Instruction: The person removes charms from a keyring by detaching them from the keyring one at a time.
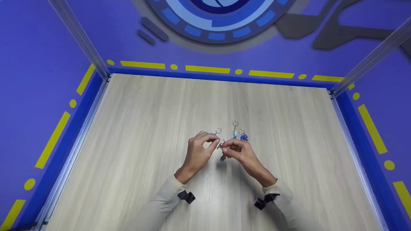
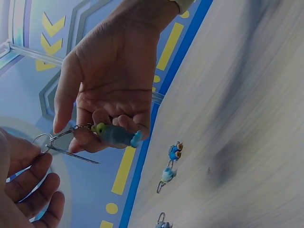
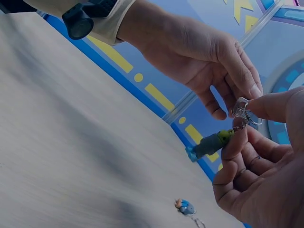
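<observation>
Both hands meet over the table around one keychain. Its figure [image 2: 116,134] is grey-blue with a yellow-green top and a light blue end, and a short chain joins it to a metal ring [image 2: 42,137]. With thumb and fingertips, my left hand [image 1: 198,150] pinches the ring side. My right hand [image 1: 242,155] pinches the metal fittings, and the figure lies by its curled fingers in the left wrist view. A small flat silver piece [image 3: 240,107], whose kind I cannot make out, sits between the fingertips.
Beyond the hands on the wooden table [image 1: 144,128] lie a light blue keychain [image 1: 235,132], a dark blue keychain [image 1: 244,137] and a third keychain's ring [image 1: 218,130], its figure partly behind the left hand. Blue panels [image 1: 205,57] wall the table's back and sides.
</observation>
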`<state>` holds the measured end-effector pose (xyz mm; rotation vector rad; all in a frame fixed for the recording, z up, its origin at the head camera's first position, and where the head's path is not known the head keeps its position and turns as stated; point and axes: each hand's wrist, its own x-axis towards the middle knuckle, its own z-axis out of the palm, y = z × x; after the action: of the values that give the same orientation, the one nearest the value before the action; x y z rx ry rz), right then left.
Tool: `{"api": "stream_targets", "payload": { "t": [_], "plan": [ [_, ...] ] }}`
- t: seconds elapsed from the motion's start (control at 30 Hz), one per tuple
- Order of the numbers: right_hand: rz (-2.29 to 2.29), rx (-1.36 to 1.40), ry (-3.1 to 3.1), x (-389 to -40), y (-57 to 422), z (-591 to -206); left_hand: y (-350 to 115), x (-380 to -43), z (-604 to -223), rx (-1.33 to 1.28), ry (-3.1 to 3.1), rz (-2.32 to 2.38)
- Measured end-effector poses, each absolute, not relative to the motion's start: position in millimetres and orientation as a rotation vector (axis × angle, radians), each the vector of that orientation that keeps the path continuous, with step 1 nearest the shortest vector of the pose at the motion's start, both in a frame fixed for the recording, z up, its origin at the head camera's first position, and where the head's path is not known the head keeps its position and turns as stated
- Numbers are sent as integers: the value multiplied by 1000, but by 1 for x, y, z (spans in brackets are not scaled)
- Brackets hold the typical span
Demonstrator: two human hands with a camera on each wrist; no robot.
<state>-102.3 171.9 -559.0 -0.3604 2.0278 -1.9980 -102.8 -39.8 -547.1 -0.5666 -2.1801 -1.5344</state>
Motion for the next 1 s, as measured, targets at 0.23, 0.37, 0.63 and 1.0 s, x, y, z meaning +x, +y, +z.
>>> {"api": "stream_targets", "payload": {
  "t": [0.23, 0.37, 0.63, 1.0],
  "plan": [
    [-2166, -315, 2073, -101, 171, -560, -40, -103, -546, -564, -2156, -1548],
    [-2204, -441, 2247, -101, 169, -561, -40, -103, -547, -579, -2161, -1549],
    [-2131, -682, 2462, -99, 165, -556, -40, -102, -545, -629, -2174, -1522],
    [-2019, -857, 2686, -104, 167, -557, -40, -101, -541, -718, -2213, -1469]
  ]
}}
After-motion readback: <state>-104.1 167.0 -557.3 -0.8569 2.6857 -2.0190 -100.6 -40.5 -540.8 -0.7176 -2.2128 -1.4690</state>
